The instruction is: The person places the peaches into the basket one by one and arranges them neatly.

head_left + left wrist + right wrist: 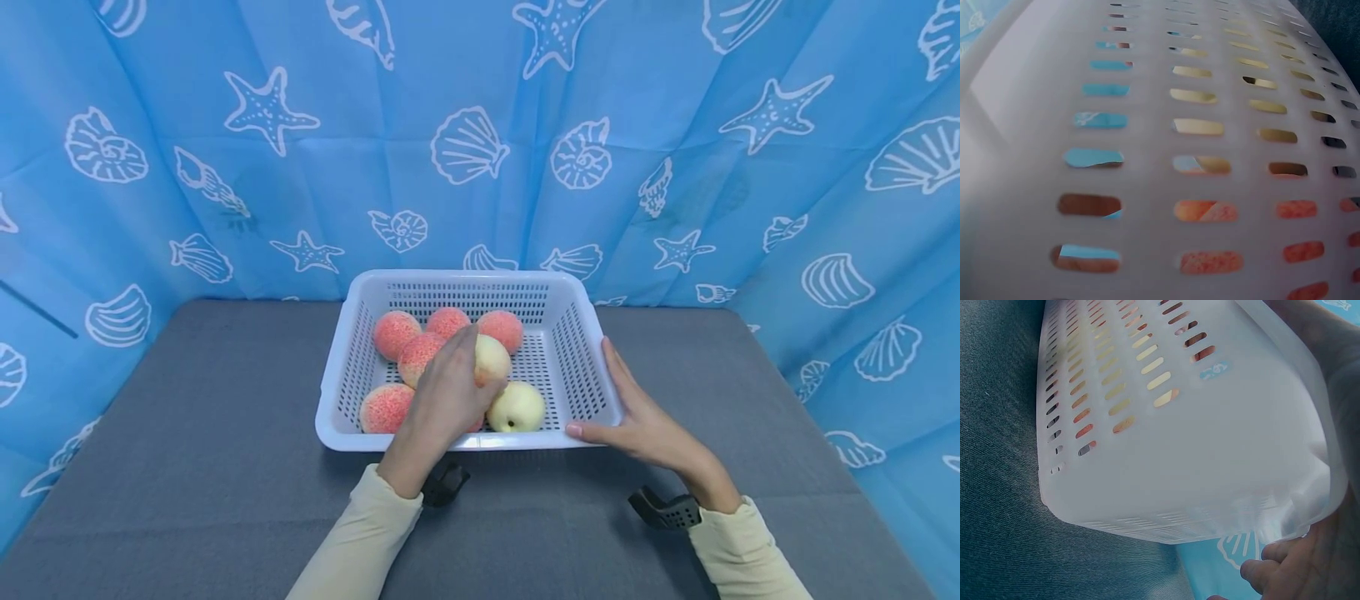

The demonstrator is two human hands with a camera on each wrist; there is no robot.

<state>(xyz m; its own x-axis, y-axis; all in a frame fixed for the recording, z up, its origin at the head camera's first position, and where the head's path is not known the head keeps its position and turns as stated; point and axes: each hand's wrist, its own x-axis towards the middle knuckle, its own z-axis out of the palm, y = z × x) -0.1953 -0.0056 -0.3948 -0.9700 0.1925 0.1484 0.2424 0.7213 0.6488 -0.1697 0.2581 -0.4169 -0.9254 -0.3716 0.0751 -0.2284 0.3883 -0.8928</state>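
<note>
A white plastic basket point(457, 442) with slotted walls holds several pink-red peaches point(396, 335) and pale yellow round fruits. Inside it, my left hand point(450, 392) grips a pale yellow fruit point(492, 360), thumb at its near side and fingers over its left. Another pale yellow fruit point(517, 407) lies just below that thumb, by the front wall. My right hand point(637, 421) holds the front right corner of the basket, its thumb on the front rim and its fingers along the outer right side. The left wrist view meets only the slotted wall point(1147, 187), with fruit colours behind it.
The basket stands on a table with a dark grey cloth point(210, 467). A blue curtain point(510, 217) with white shells and starfish hangs behind and at both sides. Dark bands point(663, 508) sit on both wrists.
</note>
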